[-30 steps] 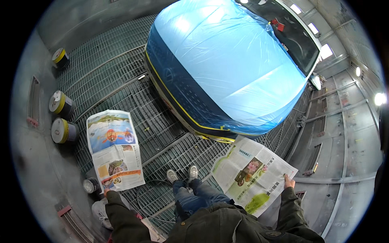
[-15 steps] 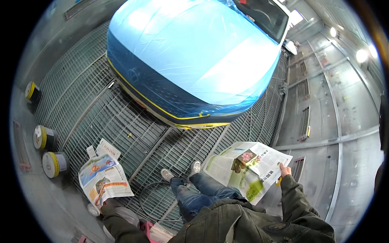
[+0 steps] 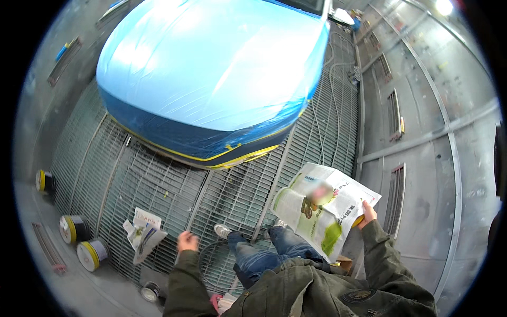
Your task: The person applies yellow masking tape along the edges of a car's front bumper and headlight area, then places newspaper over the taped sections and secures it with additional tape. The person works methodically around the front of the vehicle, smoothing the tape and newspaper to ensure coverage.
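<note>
My right hand (image 3: 368,214) grips the edge of a large newspaper sheet (image 3: 343,211), which spreads out to the left of it with green and pink pictures. A bit of something yellow (image 3: 359,220) shows by those fingers; its kind is unclear. My left hand (image 3: 187,241) is held out over the floor, fingers curled in, with nothing visible in them. Left of that hand, and apart from it, is a crumpled newspaper piece (image 3: 147,242); whether it lies on the grating or is still falling, I cannot tell.
A car front (image 3: 211,68) covered in blue film, edged with yellow tape, stands ahead on a metal grating floor (image 3: 158,174). Several tins (image 3: 94,254) line the left wall. A hose (image 3: 334,100) runs along the right side, beside a grey panel wall (image 3: 422,174).
My left hand has let go of the newspaper piece and moved right, away from it. The right hand keeps its sheet. My view has shifted, so the car appears further left.
</note>
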Motion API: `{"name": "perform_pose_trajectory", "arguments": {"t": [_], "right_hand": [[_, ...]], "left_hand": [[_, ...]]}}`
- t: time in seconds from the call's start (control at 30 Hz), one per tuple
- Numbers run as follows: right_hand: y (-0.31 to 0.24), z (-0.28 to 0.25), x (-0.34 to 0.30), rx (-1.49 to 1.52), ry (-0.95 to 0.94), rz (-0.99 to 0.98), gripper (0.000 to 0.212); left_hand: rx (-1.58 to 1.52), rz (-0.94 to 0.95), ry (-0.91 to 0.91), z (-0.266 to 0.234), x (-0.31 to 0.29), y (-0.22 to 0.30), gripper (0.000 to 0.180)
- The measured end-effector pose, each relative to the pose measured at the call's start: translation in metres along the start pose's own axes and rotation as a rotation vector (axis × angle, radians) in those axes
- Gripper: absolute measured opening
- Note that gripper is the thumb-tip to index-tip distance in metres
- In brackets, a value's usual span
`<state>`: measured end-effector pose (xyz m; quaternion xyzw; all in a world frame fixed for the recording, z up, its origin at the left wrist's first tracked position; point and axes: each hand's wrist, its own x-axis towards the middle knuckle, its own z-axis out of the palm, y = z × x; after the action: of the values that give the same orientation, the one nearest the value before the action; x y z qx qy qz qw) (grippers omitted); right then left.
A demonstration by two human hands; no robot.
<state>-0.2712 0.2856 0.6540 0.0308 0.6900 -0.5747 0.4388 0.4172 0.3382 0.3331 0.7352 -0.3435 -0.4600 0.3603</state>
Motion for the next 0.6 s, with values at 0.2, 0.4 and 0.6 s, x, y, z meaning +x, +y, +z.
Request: {"name": "perform_pose_trajectory", "arguments": {"t": [0.2, 0.4, 0.6], "right_hand": [[-0.030, -0.014, -0.010, 0.430, -0.007, 0.044, 0.031], [-0.085, -0.049, -0.011, 0.790, -0.092, 0.060, 0.036], [-0.122, -0.119, 0.011, 0.908, -0.137, -0.088, 0.034]], "left_hand": [[0.604, 0.699, -0.778, 0.243, -0.127, 0.274, 0.107], [0.471, 0.958, -0.861, 0.405, -0.214, 0.341, 0.116], [0.068, 1.146, -0.752, 0.483, -0.227, 0.436, 0.039]]}}
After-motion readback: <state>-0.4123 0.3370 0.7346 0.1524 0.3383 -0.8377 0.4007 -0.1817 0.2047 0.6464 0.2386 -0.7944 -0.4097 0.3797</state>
